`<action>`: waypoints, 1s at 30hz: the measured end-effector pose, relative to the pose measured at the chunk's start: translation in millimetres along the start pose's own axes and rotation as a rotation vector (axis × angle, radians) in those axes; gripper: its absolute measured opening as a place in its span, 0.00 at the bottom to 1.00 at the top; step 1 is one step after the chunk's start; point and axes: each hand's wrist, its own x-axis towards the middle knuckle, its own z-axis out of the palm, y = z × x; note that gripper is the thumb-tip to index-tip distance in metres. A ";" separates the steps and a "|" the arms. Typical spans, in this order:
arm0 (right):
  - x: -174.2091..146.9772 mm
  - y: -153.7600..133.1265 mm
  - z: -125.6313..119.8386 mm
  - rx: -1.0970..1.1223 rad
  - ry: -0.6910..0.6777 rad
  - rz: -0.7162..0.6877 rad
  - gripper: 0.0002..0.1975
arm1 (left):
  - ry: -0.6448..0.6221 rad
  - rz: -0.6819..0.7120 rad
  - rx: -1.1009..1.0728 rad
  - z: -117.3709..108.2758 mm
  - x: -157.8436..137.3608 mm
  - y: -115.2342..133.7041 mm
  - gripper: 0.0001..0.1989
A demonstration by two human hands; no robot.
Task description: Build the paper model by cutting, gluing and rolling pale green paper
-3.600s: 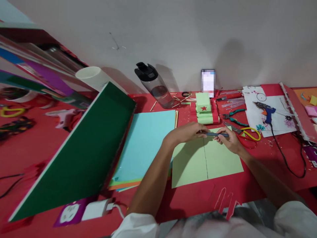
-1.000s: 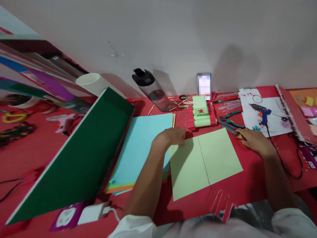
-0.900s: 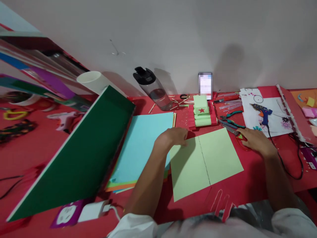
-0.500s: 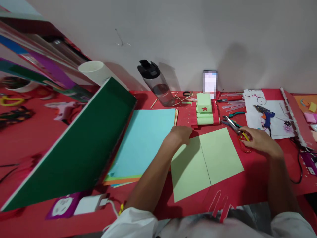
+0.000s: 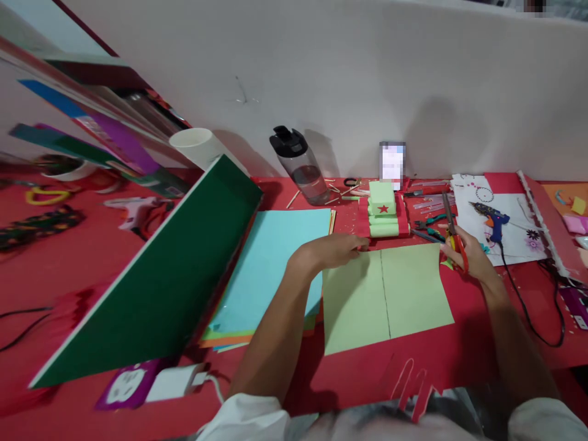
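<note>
A light green sheet of paper [image 5: 413,294] with a dark line down its middle lies in front of me on the red table. My left hand [image 5: 337,250] is at the sheet's upper left edge, its fingers closed together on that edge. My right hand [image 5: 471,254] grips a pair of scissors [image 5: 452,229] with red and yellow handles, blades pointing up and away from me. The thumb side of that hand meets the sheet's upper right corner. Just beyond the sheet stands a light green paper box [image 5: 383,199] with a red star, on a row of green rolls [image 5: 384,228].
A stack of coloured paper topped by blue [image 5: 275,263] lies left, beside a leaning dark green board [image 5: 156,288]. Behind stand a water bottle [image 5: 303,168] and a phone [image 5: 392,165]. Pliers [image 5: 429,228] and a blue glue gun [image 5: 493,223] with its cord are at right.
The sheet has turned slightly, its upper right corner now at my right hand. The scissors have swung more upright in that hand. My left hand has slid a little right along the edge.
</note>
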 end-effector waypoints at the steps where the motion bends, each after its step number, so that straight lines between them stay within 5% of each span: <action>1: 0.8 0.3 0.7 -0.001 0.041 -0.014 0.26 | 0.001 0.058 -0.038 -3.9 -1.8 -2.3 0.11; 3: 3.0 3.9 1.7 0.052 0.126 -0.024 0.28 | 0.005 0.165 -0.096 -11.0 -4.7 -8.0 0.12; 6: 6.0 14.2 1.3 0.190 0.168 0.005 0.32 | 0.173 0.202 -0.172 -17.8 -6.6 -17.7 0.14; 17: 7.9 20.5 7.6 0.246 0.095 0.060 0.26 | 0.491 0.085 -0.604 -10.6 4.8 -38.2 0.20; 21: 9.0 19.0 11.2 0.347 0.111 0.118 0.28 | 0.590 0.022 -0.822 -6.2 12.4 -37.7 0.30; 25: 10.9 20.6 8.1 0.356 0.215 0.124 0.28 | 0.571 0.041 -0.962 -2.1 16.4 -39.7 0.47; 30: 13.9 21.2 6.2 0.326 0.370 0.023 0.28 | 0.539 0.197 -1.221 9.4 23.2 -48.2 0.52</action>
